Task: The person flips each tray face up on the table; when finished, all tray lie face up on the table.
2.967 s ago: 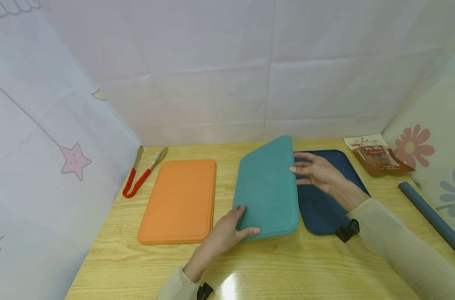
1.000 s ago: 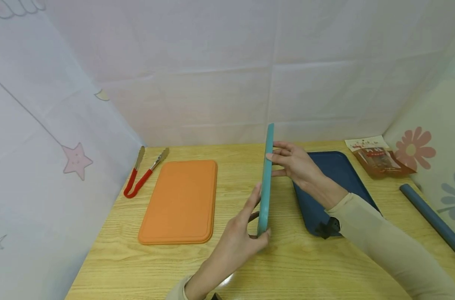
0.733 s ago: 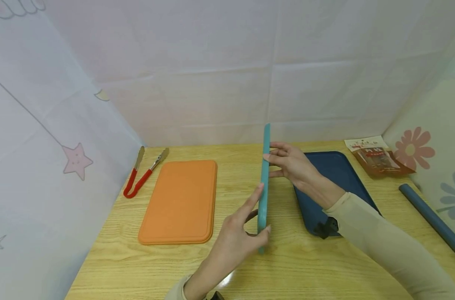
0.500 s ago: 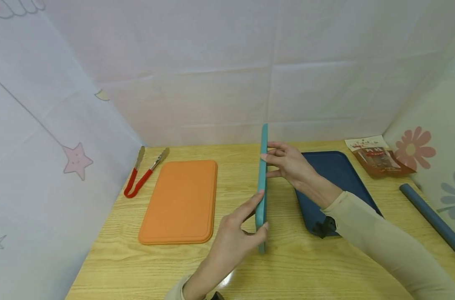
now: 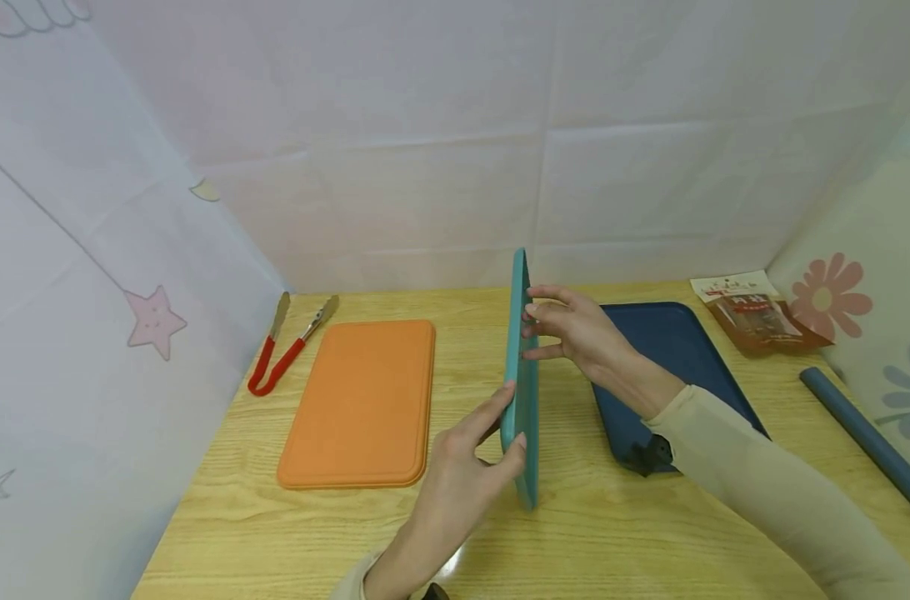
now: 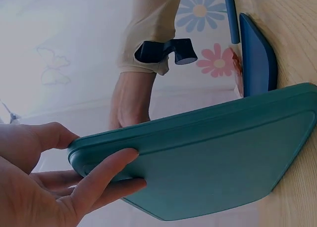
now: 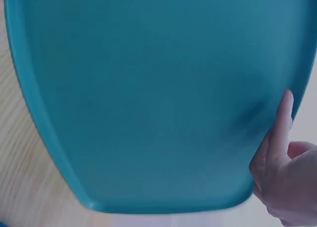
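One near-upright teal tray (image 6: 213,158) between orange tray (image 5: 357,404), navy tray (image 5: 668,346).

Wood-grain table (image 5: 305,542): orange tray (image 5: 359,400), red-handled tongs (image 5: 286,360), navy tray (image 5: 672,346), brown packet (image 5: 762,322), blue cylinder (image 5: 867,442).

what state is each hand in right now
Left hand: closed, pinching the teal tray.
Right hand: open, at the tray's inner face.

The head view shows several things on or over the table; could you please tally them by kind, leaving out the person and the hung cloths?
Trays: 3 (orange tray, teal tray, navy tray)
Tongs: 1 pair
Packet: 1
Blue rod: 1
Total: 6
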`<move>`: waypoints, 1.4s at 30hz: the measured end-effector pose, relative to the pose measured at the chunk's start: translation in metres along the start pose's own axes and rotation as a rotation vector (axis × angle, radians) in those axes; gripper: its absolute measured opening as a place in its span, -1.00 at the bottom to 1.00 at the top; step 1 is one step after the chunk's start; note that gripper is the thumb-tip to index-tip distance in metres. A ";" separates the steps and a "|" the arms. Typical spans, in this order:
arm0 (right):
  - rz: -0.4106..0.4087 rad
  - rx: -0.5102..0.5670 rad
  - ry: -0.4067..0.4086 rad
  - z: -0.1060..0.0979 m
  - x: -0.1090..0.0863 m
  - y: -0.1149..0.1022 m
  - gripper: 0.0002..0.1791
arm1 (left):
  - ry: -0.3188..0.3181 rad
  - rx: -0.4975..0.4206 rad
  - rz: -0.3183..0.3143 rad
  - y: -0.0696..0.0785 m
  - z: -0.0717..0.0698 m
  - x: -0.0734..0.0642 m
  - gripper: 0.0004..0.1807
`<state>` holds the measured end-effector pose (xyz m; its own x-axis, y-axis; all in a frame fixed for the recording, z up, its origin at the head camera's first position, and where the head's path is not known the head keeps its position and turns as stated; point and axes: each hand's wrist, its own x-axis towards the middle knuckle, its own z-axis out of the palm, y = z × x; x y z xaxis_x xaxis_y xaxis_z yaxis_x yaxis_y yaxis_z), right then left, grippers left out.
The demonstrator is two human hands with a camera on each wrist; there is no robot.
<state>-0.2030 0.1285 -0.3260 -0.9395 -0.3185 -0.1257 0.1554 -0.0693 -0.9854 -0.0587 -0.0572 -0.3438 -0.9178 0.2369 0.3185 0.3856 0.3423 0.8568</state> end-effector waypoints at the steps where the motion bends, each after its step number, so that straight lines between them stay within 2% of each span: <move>1: -0.006 0.004 0.009 -0.002 0.000 0.002 -0.47 | 0.007 0.001 -0.004 -0.001 0.000 0.000 -0.42; 5: 0.000 -0.029 0.055 -0.014 0.000 0.018 -0.54 | 0.032 -0.001 -0.032 -0.003 0.000 0.000 -0.42; 9: 0.076 -0.087 0.065 -0.027 0.002 0.043 -0.54 | 0.051 -0.025 -0.069 -0.005 -0.002 0.000 -0.41; 16: 0.237 -0.272 -0.013 -0.045 0.004 0.081 -0.50 | 0.075 -0.065 -0.160 -0.010 -0.006 -0.002 -0.41; 19: 0.273 -0.355 -0.047 -0.050 0.003 0.091 -0.47 | 0.084 -0.071 -0.178 -0.013 -0.009 -0.002 -0.42; 23: 0.295 -0.408 -0.050 -0.053 0.000 0.099 -0.44 | 0.093 -0.078 -0.192 -0.018 -0.013 -0.001 -0.42; 26: 0.294 -0.408 -0.047 -0.054 -0.001 0.102 -0.41 | 0.098 -0.116 -0.220 -0.021 -0.016 0.000 -0.42; 34: 0.321 -0.331 -0.037 -0.053 -0.002 0.104 -0.33 | 0.134 -0.373 -0.310 -0.028 -0.028 0.006 -0.40; 37: 0.326 -0.336 -0.040 -0.056 -0.002 0.106 -0.32 | 0.140 -0.414 -0.317 -0.031 -0.031 0.007 -0.40; 42: 0.328 -0.352 -0.035 -0.066 0.000 0.110 -0.28 | 0.141 -0.431 -0.344 -0.038 -0.035 0.004 -0.40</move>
<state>-0.2057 0.1831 -0.4417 -0.8465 -0.3018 -0.4386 0.3235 0.3627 -0.8739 -0.0798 -0.1006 -0.3608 -0.9989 0.0432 0.0176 0.0162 -0.0311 0.9994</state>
